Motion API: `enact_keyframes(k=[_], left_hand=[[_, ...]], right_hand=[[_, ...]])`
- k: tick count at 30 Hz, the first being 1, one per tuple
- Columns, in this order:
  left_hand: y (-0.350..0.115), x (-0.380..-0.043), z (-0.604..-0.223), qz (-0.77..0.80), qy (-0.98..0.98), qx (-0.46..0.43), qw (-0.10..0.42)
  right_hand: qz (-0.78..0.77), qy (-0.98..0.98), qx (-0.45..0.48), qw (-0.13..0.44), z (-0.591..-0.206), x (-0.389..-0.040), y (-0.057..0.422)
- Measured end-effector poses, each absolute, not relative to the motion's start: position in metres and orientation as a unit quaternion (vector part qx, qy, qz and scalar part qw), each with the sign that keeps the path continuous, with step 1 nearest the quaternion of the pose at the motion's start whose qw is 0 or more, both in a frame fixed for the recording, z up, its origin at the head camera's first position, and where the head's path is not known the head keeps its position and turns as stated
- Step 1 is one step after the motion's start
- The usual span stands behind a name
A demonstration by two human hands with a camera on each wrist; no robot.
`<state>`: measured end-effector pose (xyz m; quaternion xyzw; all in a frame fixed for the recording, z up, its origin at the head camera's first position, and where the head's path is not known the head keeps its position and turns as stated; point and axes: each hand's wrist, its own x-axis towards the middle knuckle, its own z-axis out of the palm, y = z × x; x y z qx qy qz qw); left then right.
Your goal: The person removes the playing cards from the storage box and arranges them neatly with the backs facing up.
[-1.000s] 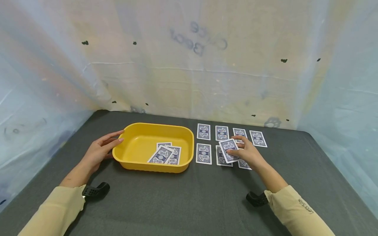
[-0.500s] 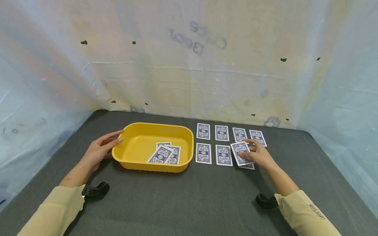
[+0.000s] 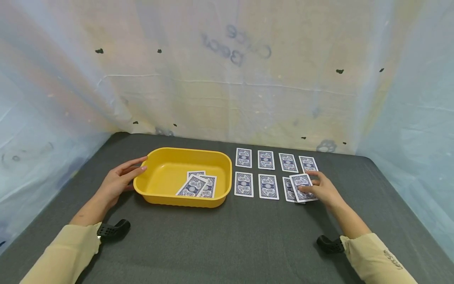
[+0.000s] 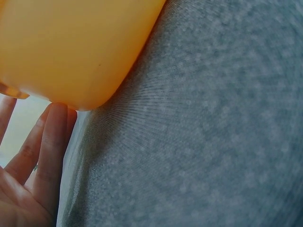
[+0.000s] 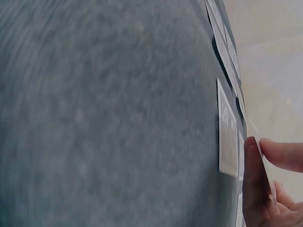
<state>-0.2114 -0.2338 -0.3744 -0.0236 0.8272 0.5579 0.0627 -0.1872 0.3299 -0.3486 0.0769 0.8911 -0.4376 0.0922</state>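
The right hand (image 3: 324, 191) has its grip pinching a blue-backed held card (image 3: 300, 182), thumb on the patterned back; the right wrist view shows this card edge-on between thumb and fingers, lifted clear of the worktop (image 3: 213, 244); from the head view it covers part of the third card (image 3: 289, 190) of the near row, and whether the two touch cannot be told from there; the left hand (image 3: 118, 181) lies at the left end of a yellow tray (image 3: 163, 169), its grip spread, fingers nearly straight and touching the tray's rim; in the left wrist view fingertips meet the outer wall; inside the tray, toward its right end, three overlapping loose cards (image 3: 191, 186) lie with patterned backs up; just right of the tray, the near row begins with a first card (image 3: 244, 184), then a second card (image 3: 268, 186), both flat and apart from each other; behind them runs a far row of four more, a leftmost card (image 3: 243, 157), an inner-left card (image 3: 266, 159), an inner-right card (image 3: 288, 162) and a rightmost card (image 3: 307, 163), the last partly hidden behind the right hand's fingers; each wrist carries a black device, one at the left cuff (image 3: 113, 229) and one at the right cuff (image 3: 330, 245); a pale, translucent sheet (image 3: 227, 102) with dark spots stands behind the worktop.
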Motion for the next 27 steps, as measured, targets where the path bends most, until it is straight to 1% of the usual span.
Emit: enact_keyframes(k=[16,27], left_hand=[[-0.233,-0.21,-0.374,0.555,0.83,-0.018,0.056],[-0.232,-0.21,-0.374,0.553,0.831,-0.021,0.055]], right_hand=[[-0.417,0.898,0.118,0.074,-0.355,-0.183,0.364],[-0.389,0.91,0.124,0.067,-0.358,-0.183,0.372]])
